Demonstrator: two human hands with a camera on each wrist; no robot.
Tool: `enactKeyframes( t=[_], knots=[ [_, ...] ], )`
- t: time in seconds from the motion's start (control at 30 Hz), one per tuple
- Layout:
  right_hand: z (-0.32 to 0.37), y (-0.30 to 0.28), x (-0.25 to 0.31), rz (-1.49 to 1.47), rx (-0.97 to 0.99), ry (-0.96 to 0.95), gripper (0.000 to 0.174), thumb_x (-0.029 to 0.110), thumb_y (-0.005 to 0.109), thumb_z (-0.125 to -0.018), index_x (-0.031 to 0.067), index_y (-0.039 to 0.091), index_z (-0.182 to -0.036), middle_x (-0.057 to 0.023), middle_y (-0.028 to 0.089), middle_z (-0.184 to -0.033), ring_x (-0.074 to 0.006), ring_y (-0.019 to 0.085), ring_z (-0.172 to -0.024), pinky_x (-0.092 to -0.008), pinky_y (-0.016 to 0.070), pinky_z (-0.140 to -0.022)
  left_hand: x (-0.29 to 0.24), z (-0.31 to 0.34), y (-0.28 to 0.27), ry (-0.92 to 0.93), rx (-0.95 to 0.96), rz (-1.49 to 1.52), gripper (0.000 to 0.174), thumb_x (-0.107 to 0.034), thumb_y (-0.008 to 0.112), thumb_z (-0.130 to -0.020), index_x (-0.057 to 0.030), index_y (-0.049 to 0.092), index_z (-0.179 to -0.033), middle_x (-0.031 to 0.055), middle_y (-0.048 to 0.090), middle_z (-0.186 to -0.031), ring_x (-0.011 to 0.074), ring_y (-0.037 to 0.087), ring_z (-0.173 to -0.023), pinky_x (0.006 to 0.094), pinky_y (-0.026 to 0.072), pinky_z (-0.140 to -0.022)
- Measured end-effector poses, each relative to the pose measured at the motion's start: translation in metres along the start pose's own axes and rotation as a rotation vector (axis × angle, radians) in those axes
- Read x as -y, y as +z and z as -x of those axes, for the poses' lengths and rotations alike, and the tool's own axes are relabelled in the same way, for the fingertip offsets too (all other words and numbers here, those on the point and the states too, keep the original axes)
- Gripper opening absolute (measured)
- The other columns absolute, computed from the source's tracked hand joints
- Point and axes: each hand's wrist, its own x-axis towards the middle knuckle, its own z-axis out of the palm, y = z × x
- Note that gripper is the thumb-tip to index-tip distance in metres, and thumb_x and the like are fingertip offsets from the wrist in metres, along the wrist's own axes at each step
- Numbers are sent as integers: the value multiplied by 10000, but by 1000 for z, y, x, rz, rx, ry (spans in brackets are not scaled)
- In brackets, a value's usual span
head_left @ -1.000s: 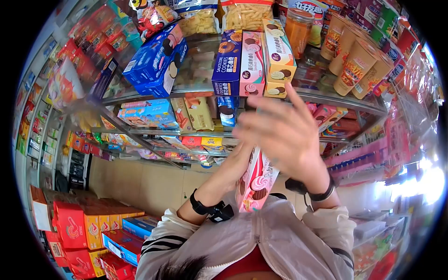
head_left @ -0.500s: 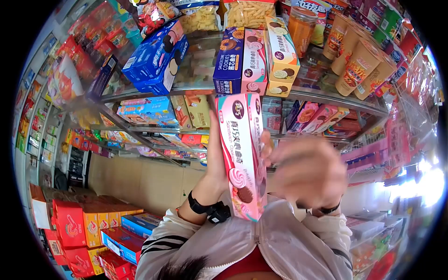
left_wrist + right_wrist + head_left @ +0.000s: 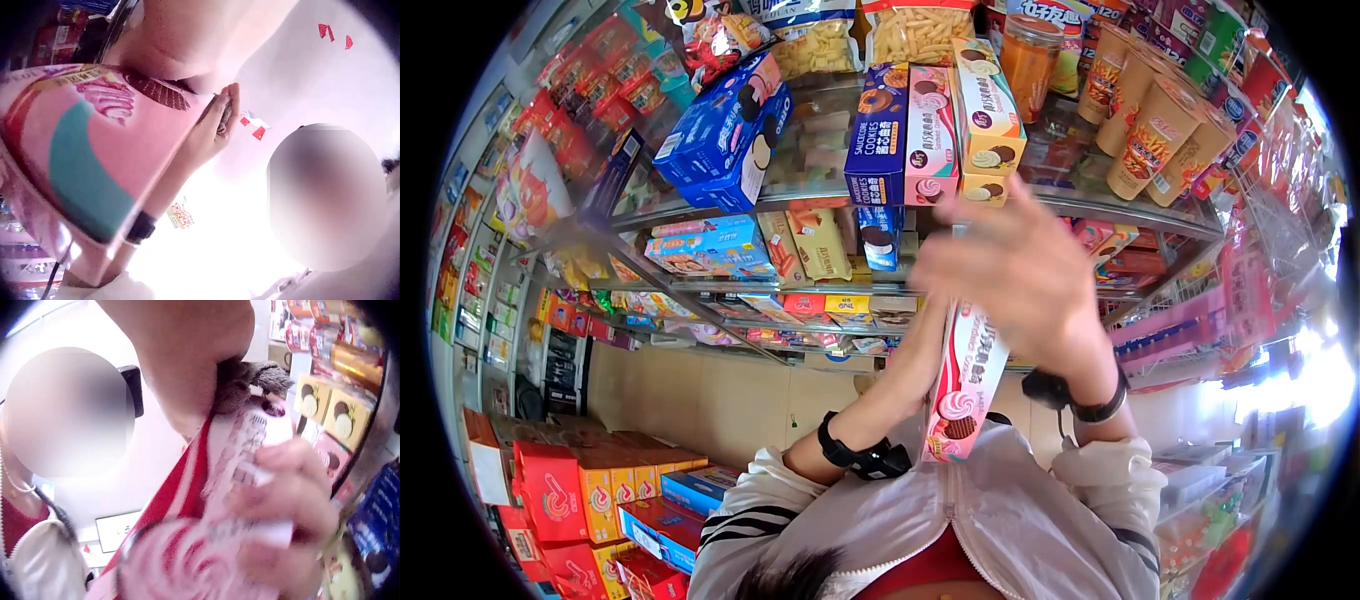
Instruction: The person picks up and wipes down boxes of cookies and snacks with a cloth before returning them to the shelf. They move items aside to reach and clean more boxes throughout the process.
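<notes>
A pink and white sandwich cookie box (image 3: 965,400) stands lengthwise before the person's chest, its upper end covered by the hands in the head view. The left hand (image 3: 290,509) grips the box, fingers curled over its printed side in the right wrist view. At the box's upper end is the right hand (image 3: 1025,285), motion-blurred in the head view. It holds a bunched grey cloth (image 3: 259,378) against that end. Part of the cloth also shows within the right hand (image 3: 215,119) in the left wrist view.
A glass shelf edge (image 3: 800,195) runs in front. On it stand a blue cookie box (image 3: 725,130), a purple cookie box (image 3: 875,135), another pink box (image 3: 930,135), a yellow box (image 3: 990,110) and paper cups (image 3: 1155,140). Red cartons (image 3: 550,485) are stacked at lower left.
The right hand went out to the right half a second ago and is now back over the box's upper end. The box has swung down and right, its broad face less in view.
</notes>
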Motion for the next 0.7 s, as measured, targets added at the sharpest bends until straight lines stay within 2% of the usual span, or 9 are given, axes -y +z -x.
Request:
enactKeyframes(
  t=[0.03,0.07,0.1,0.13,0.2,0.27,0.4,0.53,0.7],
  knots=[
    [-2,3,-10,-13,-174,67,304,93,686,-682,93,731,-983,-70,679,-1054,-268,636,-1056,-439,502,-940,3,3,-12,69,-9,-55,556,-454,409,-1018,-76,373,-1423,102,590,-1227,161,581,-1134,328,522,-895],
    [-6,-5,-16,-102,-288,150,317,11,678,-678,53,721,-990,-90,664,-1029,-292,637,-929,-399,511,-830,10,-3,-35,65,662,540,550,-386,443,-1026,-76,306,-1459,104,588,-1218,164,569,-1147,330,511,-921],
    [-2,-13,-19,26,-343,238,317,-88,629,-718,33,712,-999,-97,654,-1015,-280,626,-872,-364,500,-780,12,-10,-39,531,515,-114,604,-508,416,-997,-68,358,-1407,92,600,-1151,166,603,-1058,321,527,-863],
    [3,-15,-11,-99,-439,445,333,-141,565,-772,28,703,-1022,-104,656,-1008,-249,628,-867,-334,494,-768,12,-10,-44,540,517,-114,604,-508,416,-997,-68,358,-1407,92,600,-1151,166,603,-1058,321,527,-863],
    [15,-21,-9,-212,-405,488,297,-98,580,-818,39,696,-1055,-106,654,-1036,-225,631,-865,-332,495,-778,18,-3,-57,210,425,588,664,-572,447,-952,-53,385,-1362,96,596,-1069,185,617,-930,331,535,-768],
    [24,-19,1,-383,-166,537,306,-16,640,-829,41,665,-1128,-112,647,-1077,-222,641,-862,-327,496,-796,33,-17,-75,549,202,518,656,-546,453,-952,-44,372,-1368,93,579,-1006,206,606,-831,336,522,-673],
    [53,24,15,-820,292,678,679,248,771,-817,26,469,-1383,-155,590,-1274,-293,589,-1145,-359,435,-993,-25,-10,-86,696,287,1132,532,-454,438,-978,-100,375,-1370,79,504,-1006,211,529,-856,411,439,-818],
    [70,54,31,-1245,289,706,650,211,748,-835,18,464,-1387,-126,554,-1347,-226,505,-1259,-356,369,-1072,-30,-7,-93,537,91,1201,521,-446,376,-992,-106,379,-1386,70,485,-1027,208,515,-849,440,431,-825],
    [72,39,17,-1366,-77,904,534,154,734,-791,6,558,-1272,-114,597,-1266,-190,564,-1150,-328,418,-1011,-32,-17,-117,545,186,1107,781,-648,277,-946,-87,279,-1489,210,404,-1437,397,460,-1271,585,356,-1063]
  ],
)
